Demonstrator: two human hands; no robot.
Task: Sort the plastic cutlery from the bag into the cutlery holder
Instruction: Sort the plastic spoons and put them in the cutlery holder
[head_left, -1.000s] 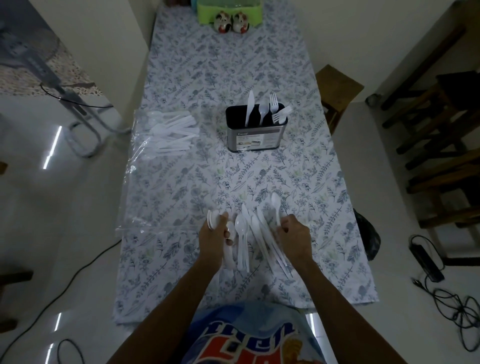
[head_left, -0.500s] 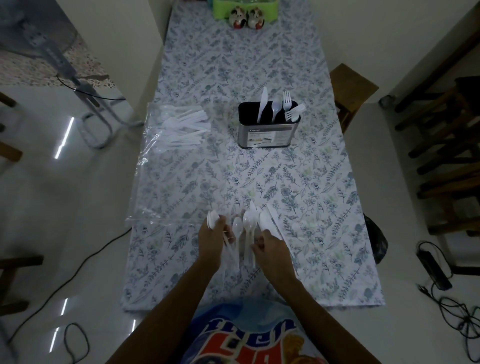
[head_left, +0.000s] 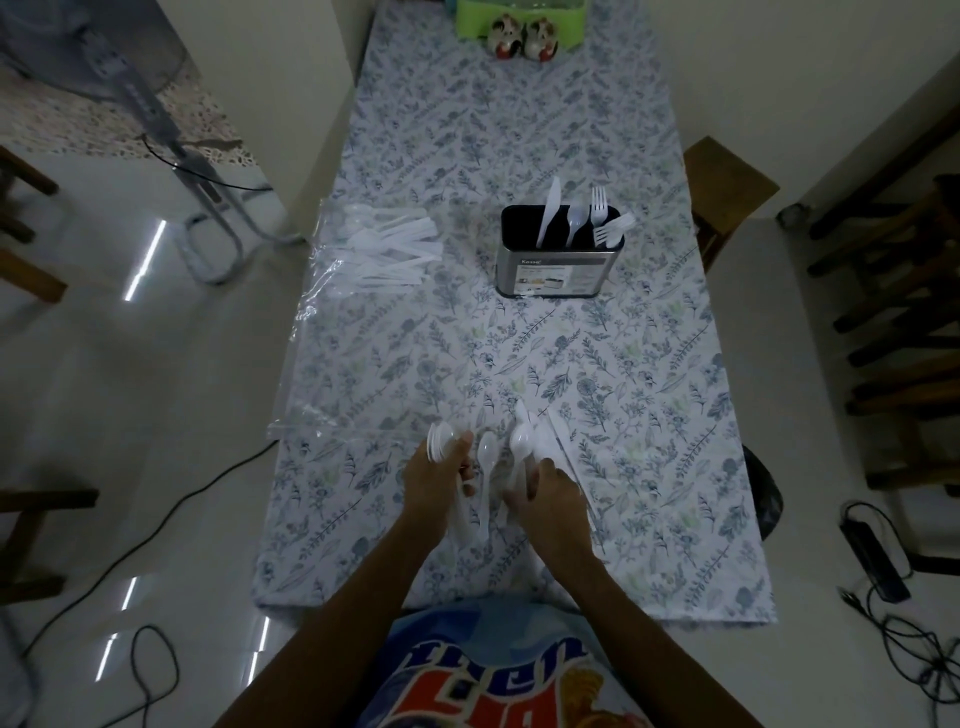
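Two hands are at work at the near end of the table (head_left: 649, 364), and you are in the gathering step, as I judge it: collecting like pieces before carrying them to the holder. Your left hand (head_left: 434, 480) is closed around a stack of spoons (head_left: 439, 441), their bowls fanned out past your thumb. Your right hand (head_left: 550, 499) is curled over a second spoon (head_left: 521, 441) at its handle, pinching it or about to; your knuckles hide the fingertips, so I cannot tell which. Between the hands one loose spoon (head_left: 485, 457) lies flat on the cloth, and a knife (head_left: 563, 447) lies just right of your right hand. The next move calls for nesting the right-hand spoon into the left-hand stack bowl to bowl, then picking up the loose one; thin plastic flat on cloth is hard to lift, so slide a nail under the handle. Mind the near table edge: the handles lie close to it and could slip off toward your lap. Ahead the cloth is bare all the way to the holder (head_left: 558, 270), which stands mid-table, holding a knife, a spoon and forks upright in separate parts, so you have an open reach. The bag (head_left: 374, 249), with more cutlery inside, lies far left, overhanging the table's left edge; avoid brushing it.
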